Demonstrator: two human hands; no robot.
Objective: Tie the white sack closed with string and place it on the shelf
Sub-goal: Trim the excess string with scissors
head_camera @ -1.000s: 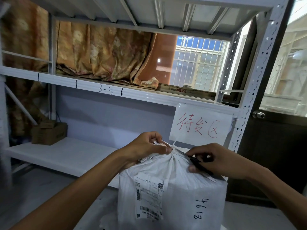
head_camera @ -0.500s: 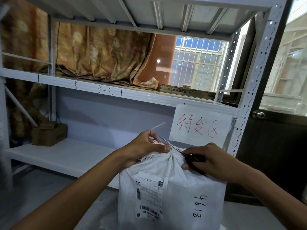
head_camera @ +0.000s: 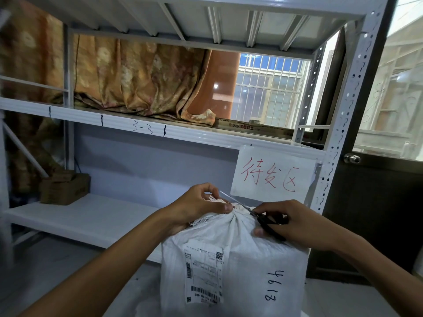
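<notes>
both hands (head_camera: 199, 207) curled atop sack (head_camera: 233, 266)

The tied white woven sack (head_camera: 233, 268) is standing before the white metal shelf (head_camera: 91, 219); a brown cardboard box (head_camera: 64, 187) is sitting at the shelf's left rear corner, and a white paper sign (head_camera: 272, 175) is hanging behind the sack.

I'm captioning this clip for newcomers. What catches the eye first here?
A white sack with its neck gathered fills the bottom centre; the left hand pinches the bunched top while the right hand works black-handled scissors there. Just behind hangs a white sign in red handwriting, on the shelf frame.
</notes>
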